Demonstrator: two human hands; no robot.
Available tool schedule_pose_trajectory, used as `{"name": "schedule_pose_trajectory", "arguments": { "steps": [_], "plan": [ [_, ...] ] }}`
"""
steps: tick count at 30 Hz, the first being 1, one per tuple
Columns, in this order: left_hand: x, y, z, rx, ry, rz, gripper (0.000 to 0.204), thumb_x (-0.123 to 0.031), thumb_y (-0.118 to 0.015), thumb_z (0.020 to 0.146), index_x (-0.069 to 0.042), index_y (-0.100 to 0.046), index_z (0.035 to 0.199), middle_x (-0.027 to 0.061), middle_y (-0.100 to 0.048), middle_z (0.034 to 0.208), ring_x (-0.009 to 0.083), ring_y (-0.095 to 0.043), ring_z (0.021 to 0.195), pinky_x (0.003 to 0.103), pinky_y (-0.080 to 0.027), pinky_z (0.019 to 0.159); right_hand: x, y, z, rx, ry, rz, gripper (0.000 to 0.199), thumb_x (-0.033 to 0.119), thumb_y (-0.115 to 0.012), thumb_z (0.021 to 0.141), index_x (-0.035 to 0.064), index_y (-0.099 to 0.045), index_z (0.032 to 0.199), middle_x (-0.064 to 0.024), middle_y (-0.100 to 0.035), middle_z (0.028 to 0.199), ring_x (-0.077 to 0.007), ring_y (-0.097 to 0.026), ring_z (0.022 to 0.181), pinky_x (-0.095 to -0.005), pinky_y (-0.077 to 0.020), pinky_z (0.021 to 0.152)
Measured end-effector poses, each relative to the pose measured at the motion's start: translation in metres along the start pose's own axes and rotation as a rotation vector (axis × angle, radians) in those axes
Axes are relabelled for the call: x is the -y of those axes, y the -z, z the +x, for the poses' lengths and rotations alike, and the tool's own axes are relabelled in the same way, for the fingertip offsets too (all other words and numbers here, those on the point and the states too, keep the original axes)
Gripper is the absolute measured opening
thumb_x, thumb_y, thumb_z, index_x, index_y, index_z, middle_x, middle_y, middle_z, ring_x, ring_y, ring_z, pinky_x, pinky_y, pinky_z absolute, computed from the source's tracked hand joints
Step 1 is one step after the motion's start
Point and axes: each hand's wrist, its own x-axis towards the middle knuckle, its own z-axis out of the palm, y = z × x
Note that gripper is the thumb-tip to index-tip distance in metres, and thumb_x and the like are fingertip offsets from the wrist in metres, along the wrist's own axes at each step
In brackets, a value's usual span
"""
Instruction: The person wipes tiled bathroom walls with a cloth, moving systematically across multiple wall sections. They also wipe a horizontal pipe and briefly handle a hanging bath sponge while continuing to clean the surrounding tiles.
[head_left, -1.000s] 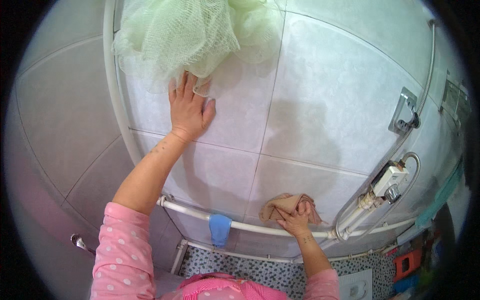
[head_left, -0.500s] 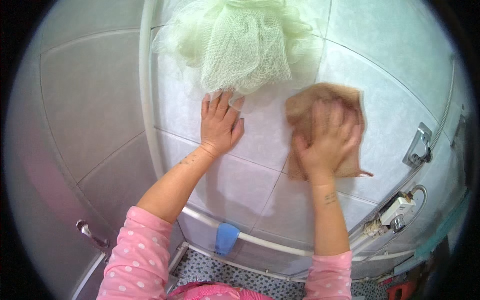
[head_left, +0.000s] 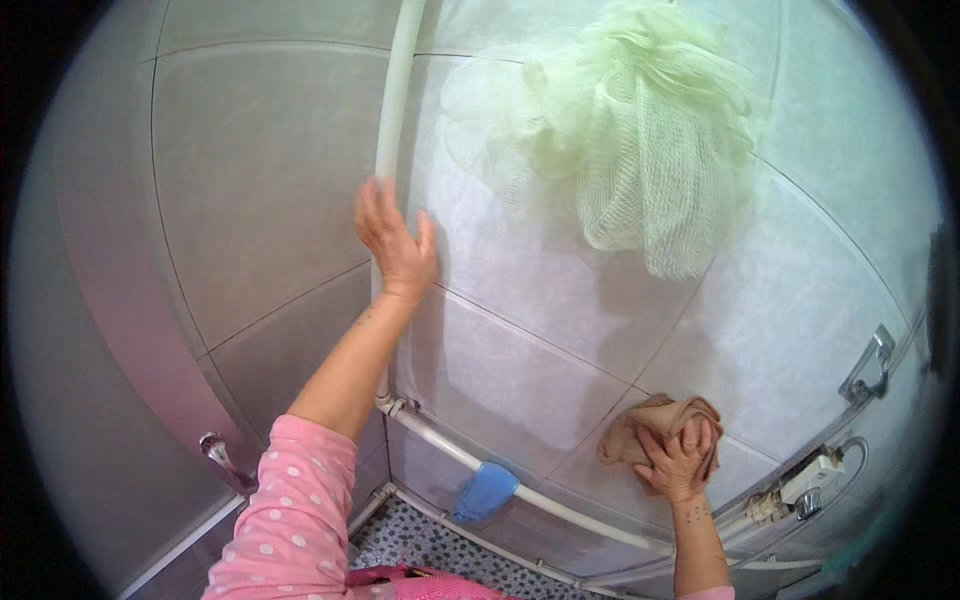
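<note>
In the head view, a pale green mesh puff (head_left: 660,150) hangs before a grey tiled wall (head_left: 540,370), and the person works with 2 bare hands below the level of its top. The left hand (head_left: 397,245), well to the left of the puff, lies against a white upright pipe (head_left: 400,80); its fingers point upward, their tips blurred, and its thumb stands apart from them. The right hand (head_left: 677,460) is below the puff, its fingers spread over a crumpled brown cloth (head_left: 627,437) and pressing it to the tiles. That cloth sits almost directly under the puff, well apart from it.

Further below the puff, a white horizontal pipe (head_left: 580,515) crosses the wall, with 1 blue cloth (head_left: 487,490) draped over it, down and left of the puff. A metal bracket (head_left: 870,365) is fixed to the puff's lower right, and beneath that, also right of the puff, are a white valve box (head_left: 812,480) and a curved hose (head_left: 865,460). Far to the puff's lower left is a shiny metal handle (head_left: 225,465).
</note>
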Motion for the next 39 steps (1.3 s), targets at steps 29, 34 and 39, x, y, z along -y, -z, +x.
{"name": "schedule_pose_trajectory", "arguments": {
  "steps": [29,34,39],
  "plan": [
    [0.033,0.007,0.037,0.303,0.447,-0.420,0.053,-0.053,-0.052,0.092,0.000,-0.051,0.089,0.0222,-0.062,0.082,0.0392,-0.061,0.076,0.045,-0.047,0.067,0.097,0.005,0.259,-0.099,0.087,0.361,0.077,0.032,-0.079,0.054,0.0173,-0.059,0.127,-0.0088,-0.046,0.138,-0.0359,-0.032,0.135,-0.0588,-0.0223,0.108],
    [0.033,0.001,0.036,0.320,0.482,-0.411,0.053,-0.054,-0.050,0.092,-0.001,-0.051,0.088,0.0190,-0.062,0.075,0.0374,-0.062,0.072,0.044,-0.048,0.065,0.032,0.022,0.098,0.050,-0.051,0.128,0.057,0.036,-0.072,0.064,0.0249,-0.063,0.119,-0.0061,-0.047,0.130,-0.0379,-0.034,0.130,-0.0633,-0.0249,0.104],
    [0.033,-0.005,0.030,0.253,0.448,-0.422,0.054,-0.055,-0.049,0.093,-0.002,-0.052,0.088,0.0188,-0.063,0.075,0.0382,-0.062,0.071,0.044,-0.048,0.064,0.006,0.015,-0.019,0.199,0.000,0.029,0.054,0.040,-0.074,0.061,0.0254,-0.065,0.112,-0.0053,-0.049,0.120,-0.0366,-0.037,0.123,-0.0641,-0.0265,0.102]
  ]
}}
